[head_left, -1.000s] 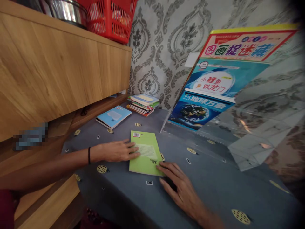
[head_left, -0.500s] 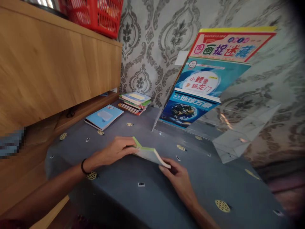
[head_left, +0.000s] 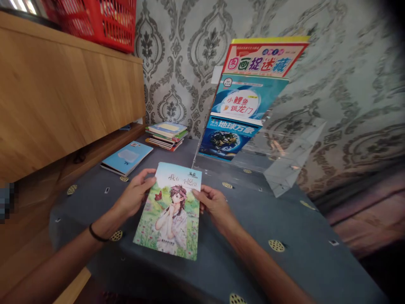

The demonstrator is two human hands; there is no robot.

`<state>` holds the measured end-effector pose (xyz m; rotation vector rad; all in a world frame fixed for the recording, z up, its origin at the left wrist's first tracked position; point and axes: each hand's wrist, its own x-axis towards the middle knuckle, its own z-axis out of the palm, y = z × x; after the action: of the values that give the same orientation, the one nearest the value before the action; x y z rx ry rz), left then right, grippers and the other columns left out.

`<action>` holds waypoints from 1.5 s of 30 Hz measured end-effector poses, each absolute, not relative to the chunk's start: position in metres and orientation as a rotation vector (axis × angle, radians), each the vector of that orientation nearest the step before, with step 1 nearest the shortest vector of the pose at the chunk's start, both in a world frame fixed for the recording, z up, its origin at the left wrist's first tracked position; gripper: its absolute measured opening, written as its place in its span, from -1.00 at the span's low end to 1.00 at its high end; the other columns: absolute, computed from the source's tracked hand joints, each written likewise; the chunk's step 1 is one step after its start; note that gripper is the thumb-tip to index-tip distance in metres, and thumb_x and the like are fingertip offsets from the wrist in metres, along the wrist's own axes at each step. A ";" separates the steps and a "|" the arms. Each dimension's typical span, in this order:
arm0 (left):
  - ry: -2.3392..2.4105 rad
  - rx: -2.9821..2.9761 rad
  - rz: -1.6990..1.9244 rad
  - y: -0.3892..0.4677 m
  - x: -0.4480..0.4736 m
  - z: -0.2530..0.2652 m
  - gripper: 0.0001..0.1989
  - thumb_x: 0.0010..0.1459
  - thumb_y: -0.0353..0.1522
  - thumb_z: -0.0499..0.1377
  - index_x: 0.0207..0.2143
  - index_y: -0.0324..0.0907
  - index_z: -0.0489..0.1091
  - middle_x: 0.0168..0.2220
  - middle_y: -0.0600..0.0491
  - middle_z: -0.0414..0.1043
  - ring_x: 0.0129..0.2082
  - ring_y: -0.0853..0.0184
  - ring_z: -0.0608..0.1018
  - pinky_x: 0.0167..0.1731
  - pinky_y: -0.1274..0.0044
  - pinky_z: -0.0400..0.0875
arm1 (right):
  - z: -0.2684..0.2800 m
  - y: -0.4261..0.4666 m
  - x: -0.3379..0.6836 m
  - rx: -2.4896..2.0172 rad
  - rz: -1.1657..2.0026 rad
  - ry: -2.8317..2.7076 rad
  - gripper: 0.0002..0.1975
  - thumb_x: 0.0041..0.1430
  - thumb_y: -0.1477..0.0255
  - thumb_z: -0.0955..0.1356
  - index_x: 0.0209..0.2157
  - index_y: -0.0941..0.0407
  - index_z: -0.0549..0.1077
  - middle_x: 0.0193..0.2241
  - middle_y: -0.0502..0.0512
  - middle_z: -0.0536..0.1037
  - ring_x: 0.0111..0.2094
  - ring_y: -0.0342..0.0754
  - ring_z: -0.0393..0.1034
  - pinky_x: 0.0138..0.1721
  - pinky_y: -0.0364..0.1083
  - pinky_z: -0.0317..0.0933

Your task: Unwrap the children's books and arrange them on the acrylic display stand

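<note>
Between my hands is a paperback book (head_left: 172, 211), its cover facing me, with a drawn figure in white, a red butterfly and a green meadow. My left hand (head_left: 136, 192) is closed on its upper left edge, thumb on the cover. On the upper right edge, my right hand (head_left: 215, 204) pinches it the same way. Most of the fingers are hidden behind the book. A clear display rack (head_left: 284, 169) stands beyond, holding several books, among them a blue one with a globe picture (head_left: 224, 141).
A light-blue book (head_left: 126, 157) lies at the left on the grey cloth-covered table (head_left: 253, 261). Behind it a stack of books (head_left: 167, 134) sits near the patterned wall (head_left: 171, 55). A wooden cabinet (head_left: 69, 93) on the left carries a red plastic basket (head_left: 110, 25).
The book in my hands has turned from nearly edge-on to showing its front cover. My view has shifted right, so the rack and stack appear further left.
</note>
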<state>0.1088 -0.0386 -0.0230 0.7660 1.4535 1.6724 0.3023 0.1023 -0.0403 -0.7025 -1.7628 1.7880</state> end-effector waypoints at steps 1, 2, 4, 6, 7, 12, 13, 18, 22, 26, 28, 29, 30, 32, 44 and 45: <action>1.519 0.794 1.588 -0.040 0.106 -0.033 -0.48 0.03 -0.12 0.28 -0.02 -0.13 0.24 -0.38 0.10 0.47 -0.47 0.32 0.55 -0.49 0.52 0.46 | -0.046 0.106 0.301 -0.765 1.712 -1.856 -0.54 -0.05 0.01 0.46 -0.36 0.14 0.54 -0.70 -0.13 0.34 -0.68 -0.21 0.13 -0.61 -0.17 0.08; 1.610 0.859 1.482 -0.041 0.103 -0.042 -0.49 0.06 -0.11 0.25 -0.01 -0.13 0.22 -0.42 0.12 0.46 -0.49 0.30 0.55 -0.52 0.51 0.45 | -0.052 0.110 0.301 -0.828 1.611 -1.955 -0.54 -0.03 0.00 0.44 -0.35 0.14 0.53 -0.71 -0.13 0.32 -0.69 -0.19 0.14 -0.61 -0.17 0.08; 1.861 1.097 1.242 -0.043 0.096 -0.054 -0.57 0.14 -0.12 0.16 -0.02 -0.13 0.26 -0.50 0.16 0.42 -0.54 0.27 0.53 -0.54 0.50 0.41 | -0.063 0.118 0.302 -0.931 1.394 -2.107 -0.59 0.00 0.05 0.42 -0.34 0.13 0.53 -0.72 -0.12 0.35 -0.67 -0.14 0.21 -0.58 -0.14 0.09; 2.137 1.400 1.015 -0.043 0.091 -0.059 -0.68 0.22 -0.19 0.07 -0.04 -0.13 0.33 -0.54 0.14 0.40 -0.52 0.24 0.53 -0.47 0.47 0.40 | -0.069 0.123 0.306 -0.995 1.201 -2.199 -0.71 0.04 0.19 0.43 -0.31 0.12 0.55 -0.68 -0.07 0.42 -0.60 -0.07 0.31 -0.51 -0.12 0.13; 2.250 1.534 0.925 -0.043 0.089 -0.060 -0.71 0.25 -0.23 0.04 -0.05 -0.13 0.37 -0.50 0.11 0.43 -0.46 0.22 0.55 -0.41 0.45 0.41 | -0.071 0.124 0.308 -1.020 1.092 -2.254 -0.76 0.07 0.26 0.42 -0.28 0.12 0.56 -0.65 -0.04 0.47 -0.56 -0.04 0.36 -0.47 -0.11 0.15; 2.409 1.917 0.734 -0.037 0.088 -0.066 -0.67 0.37 -0.33 -0.09 0.00 -0.18 0.41 -0.04 -0.10 0.52 -0.02 0.14 0.55 -0.02 0.32 0.43 | -0.064 0.109 0.305 -0.849 0.469 -2.573 -0.74 0.32 0.39 0.26 -0.14 0.10 0.57 -0.30 0.17 0.65 -0.27 0.07 0.53 -0.24 -0.02 0.33; 2.392 1.975 0.718 -0.036 0.088 -0.069 -0.64 0.39 -0.33 -0.10 0.05 -0.19 0.39 0.03 -0.12 0.49 0.05 0.13 0.51 0.03 0.30 0.42 | -0.063 0.103 0.299 -0.707 0.409 -2.616 -0.72 0.34 0.40 0.24 -0.09 0.11 0.56 -0.19 0.21 0.64 -0.17 0.09 0.52 -0.14 0.02 0.35; 2.341 2.119 0.620 -0.028 0.086 -0.090 -0.58 0.39 -0.36 -0.12 0.20 -0.23 0.29 0.24 -0.17 0.34 0.28 0.12 0.33 0.18 0.19 0.32 | -0.068 0.084 0.256 -0.286 0.284 -2.812 -0.53 0.41 0.41 0.16 0.26 0.26 0.29 0.27 0.34 0.33 0.32 0.15 0.15 0.30 0.19 0.08; 2.299 2.165 0.622 -0.025 0.084 -0.099 -0.58 0.38 -0.41 -0.12 0.19 -0.29 0.30 0.24 -0.24 0.33 0.25 0.11 0.38 0.18 0.17 0.32 | -0.078 0.083 0.234 -0.353 0.279 -2.907 -0.45 0.42 0.33 0.17 0.31 0.35 0.19 0.33 0.41 0.21 0.38 0.17 0.03 0.36 0.22 -0.04; 2.295 2.222 0.641 -0.023 0.084 -0.097 -0.61 0.36 -0.44 -0.10 0.14 -0.32 0.33 0.18 -0.25 0.39 0.22 0.09 0.39 0.15 0.17 0.34 | -0.079 0.085 0.230 -0.377 0.286 -2.918 -0.42 0.40 0.31 0.20 0.31 0.36 0.19 0.32 0.42 0.22 0.38 0.18 0.04 0.37 0.20 -0.05; 2.314 2.250 0.578 -0.022 0.085 -0.092 -0.62 0.36 -0.46 -0.09 0.14 -0.31 0.33 0.16 -0.22 0.40 0.19 0.10 0.40 0.11 0.22 0.36 | -0.078 0.085 0.232 -0.379 0.303 -2.936 -0.41 0.39 0.30 0.22 0.30 0.37 0.20 0.31 0.43 0.23 0.37 0.18 0.06 0.37 0.18 -0.05; 2.326 2.260 0.525 -0.022 0.085 -0.089 -0.62 0.36 -0.46 -0.09 0.14 -0.30 0.33 0.15 -0.21 0.40 0.16 0.10 0.42 0.08 0.24 0.38 | -0.077 0.086 0.234 -0.381 0.310 -2.939 -0.41 0.39 0.30 0.23 0.30 0.37 0.20 0.31 0.43 0.23 0.36 0.18 0.07 0.36 0.18 -0.04; 2.342 2.265 0.460 -0.021 0.086 -0.086 -0.62 0.37 -0.45 -0.09 0.14 -0.29 0.32 0.14 -0.19 0.40 0.12 0.10 0.43 0.04 0.26 0.39 | -0.076 0.086 0.236 -0.392 0.312 -2.933 -0.42 0.39 0.29 0.23 0.30 0.35 0.21 0.31 0.43 0.24 0.36 0.18 0.07 0.36 0.19 -0.03; 2.383 2.268 0.307 -0.020 0.089 -0.079 -0.62 0.37 -0.45 -0.08 0.16 -0.28 0.31 0.08 -0.19 0.41 0.02 0.10 0.45 -0.06 0.27 0.41 | -0.076 0.086 0.241 -0.441 0.301 -2.898 -0.43 0.40 0.28 0.22 0.30 0.32 0.23 0.31 0.42 0.24 0.36 0.19 0.07 0.35 0.24 -0.03; 2.448 2.383 -0.148 -0.002 0.110 -0.059 -0.56 0.21 -0.56 0.03 0.15 -0.36 0.29 -0.06 -0.24 0.39 -0.09 0.01 0.41 -0.13 0.24 0.34 | -0.082 0.098 0.259 -0.526 0.375 -2.813 -0.42 0.40 0.22 0.21 0.29 0.29 0.25 0.30 0.39 0.26 0.36 0.18 0.08 0.35 0.26 -0.03; 2.418 2.404 -0.134 -0.001 0.111 -0.060 -0.53 0.17 -0.57 0.04 0.16 -0.35 0.26 -0.05 -0.22 0.38 -0.09 0.02 0.41 -0.14 0.25 0.34 | -0.082 0.102 0.264 -0.540 0.371 -2.806 -0.43 0.40 0.23 0.21 0.28 0.31 0.26 0.30 0.41 0.26 0.36 0.19 0.08 0.35 0.26 -0.03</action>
<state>0.1106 -0.0006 -0.0601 2.4044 2.4175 -0.1343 0.2640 0.1017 -0.0823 -0.5397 -2.8060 0.3709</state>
